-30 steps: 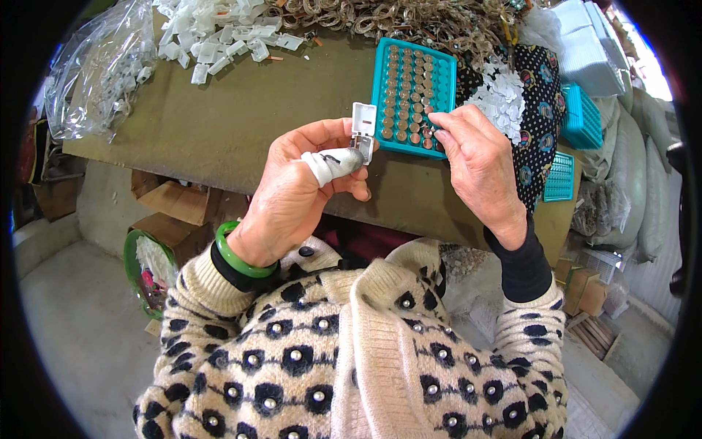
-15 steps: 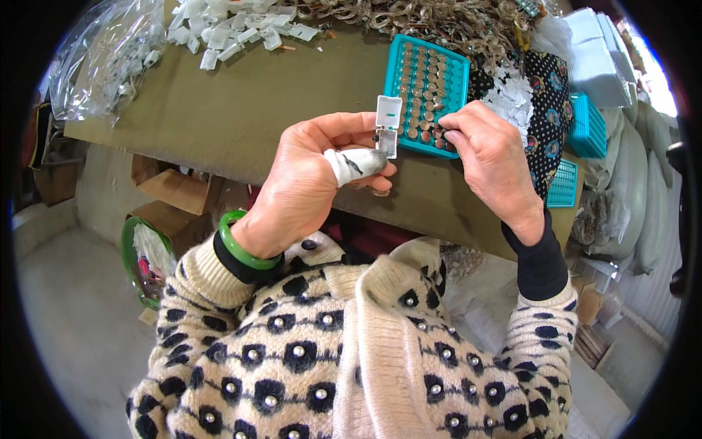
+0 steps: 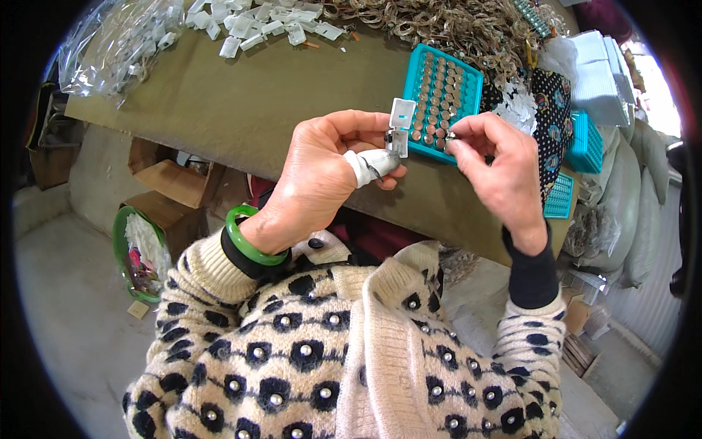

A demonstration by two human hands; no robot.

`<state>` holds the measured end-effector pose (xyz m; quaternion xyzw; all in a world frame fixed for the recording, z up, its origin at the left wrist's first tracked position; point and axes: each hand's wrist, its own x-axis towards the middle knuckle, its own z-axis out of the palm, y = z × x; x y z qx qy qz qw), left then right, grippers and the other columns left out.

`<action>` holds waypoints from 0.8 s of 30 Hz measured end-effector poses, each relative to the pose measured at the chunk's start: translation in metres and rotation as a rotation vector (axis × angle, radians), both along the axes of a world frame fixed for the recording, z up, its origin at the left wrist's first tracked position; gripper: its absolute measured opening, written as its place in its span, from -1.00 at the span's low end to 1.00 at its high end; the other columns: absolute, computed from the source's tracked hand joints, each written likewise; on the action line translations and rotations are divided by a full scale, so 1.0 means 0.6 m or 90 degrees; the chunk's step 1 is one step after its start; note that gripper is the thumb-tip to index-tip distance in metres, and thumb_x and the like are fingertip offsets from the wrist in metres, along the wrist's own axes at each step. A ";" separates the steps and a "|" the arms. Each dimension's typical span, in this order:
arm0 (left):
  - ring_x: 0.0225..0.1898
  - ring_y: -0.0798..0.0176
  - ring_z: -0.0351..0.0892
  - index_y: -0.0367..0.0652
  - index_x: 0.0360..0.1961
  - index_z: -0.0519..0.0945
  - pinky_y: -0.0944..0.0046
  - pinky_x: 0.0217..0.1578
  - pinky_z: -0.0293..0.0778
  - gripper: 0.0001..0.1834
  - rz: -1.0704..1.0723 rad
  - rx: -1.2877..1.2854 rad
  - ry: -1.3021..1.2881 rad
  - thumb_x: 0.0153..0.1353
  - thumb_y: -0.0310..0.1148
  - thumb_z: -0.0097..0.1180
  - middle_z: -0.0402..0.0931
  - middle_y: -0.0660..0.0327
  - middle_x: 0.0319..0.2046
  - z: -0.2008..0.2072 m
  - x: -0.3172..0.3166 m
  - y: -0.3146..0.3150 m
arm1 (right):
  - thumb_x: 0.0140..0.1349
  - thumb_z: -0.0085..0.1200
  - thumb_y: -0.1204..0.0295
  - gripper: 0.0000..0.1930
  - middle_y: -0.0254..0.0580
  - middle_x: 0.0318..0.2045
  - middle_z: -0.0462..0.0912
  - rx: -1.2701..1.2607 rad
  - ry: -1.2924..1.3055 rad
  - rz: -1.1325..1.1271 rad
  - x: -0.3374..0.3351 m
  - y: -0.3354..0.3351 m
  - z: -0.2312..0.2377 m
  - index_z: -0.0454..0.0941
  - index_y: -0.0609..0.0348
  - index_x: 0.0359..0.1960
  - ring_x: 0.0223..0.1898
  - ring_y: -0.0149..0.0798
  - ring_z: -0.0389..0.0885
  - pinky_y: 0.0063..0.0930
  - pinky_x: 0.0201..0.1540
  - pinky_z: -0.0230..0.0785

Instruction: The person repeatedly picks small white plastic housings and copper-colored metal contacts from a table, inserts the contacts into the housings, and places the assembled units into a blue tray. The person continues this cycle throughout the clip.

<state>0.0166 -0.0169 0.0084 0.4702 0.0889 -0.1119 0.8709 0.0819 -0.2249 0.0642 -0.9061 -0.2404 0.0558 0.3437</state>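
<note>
My left hand (image 3: 313,157) holds a small white hinged plastic case (image 3: 400,126) by its edge, lid swung up, between thumb and fingers. One finger of that hand wears a white wrap with a grey, soiled tip. A teal tray (image 3: 468,95) with rows of round silvery button cells (image 3: 436,95) lies just beyond; the right-hand column of its pockets holds no cells. At the tray's near right corner, my right hand (image 3: 497,157) is closed in a pinch. A small shiny piece, seemingly a button cell, shows between thumb and forefinger, close to the case.
Loose white plastic cases (image 3: 256,22) and a clear plastic bag (image 3: 121,55) lie at the far left. Tangled wire bundles (image 3: 439,25) are heaped at the back. White flakes (image 3: 518,106) sit on dark patterned cloth (image 3: 553,110); more teal trays (image 3: 585,143) stand to the right.
My right hand has drawn its fingers from over the tray's cells to the tray's near right corner, with a small shiny piece in the pinch. The left hand still holds the case.
</note>
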 end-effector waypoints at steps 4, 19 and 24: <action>-0.28 0.22 0.70 -0.42 0.03 0.53 0.31 -0.27 0.67 -0.64 -0.020 0.000 -0.007 0.19 -0.60 0.21 0.63 0.01 -0.22 -0.003 -0.002 -0.001 | 0.02 0.26 0.70 -0.80 -0.15 -0.38 0.62 0.133 -0.157 0.017 -0.043 0.040 -0.024 0.59 0.26 -0.30 -0.44 -0.30 0.63 -0.49 -0.37 0.51; -0.43 0.33 0.64 -0.40 -0.01 0.55 0.37 -0.38 0.62 -0.67 -0.035 -0.020 0.010 0.21 -0.52 0.22 0.64 0.10 -0.29 -0.003 -0.014 0.002 | 0.10 0.16 0.75 -0.81 -0.07 -0.36 0.60 0.184 -0.155 0.088 -0.071 0.056 -0.052 0.59 0.29 -0.25 -0.34 -0.13 0.62 -0.41 -0.28 0.49; -0.57 0.44 0.43 -0.28 -0.13 0.52 0.45 -0.63 0.33 -0.78 -0.040 -0.081 0.020 0.22 -0.47 0.20 0.57 0.17 -0.37 -0.009 -0.014 0.002 | 0.13 0.15 0.72 -0.84 -0.08 -0.31 0.61 0.178 -0.218 -0.067 -0.052 0.002 -0.048 0.62 0.29 -0.25 -0.32 -0.19 0.61 -0.46 -0.25 0.48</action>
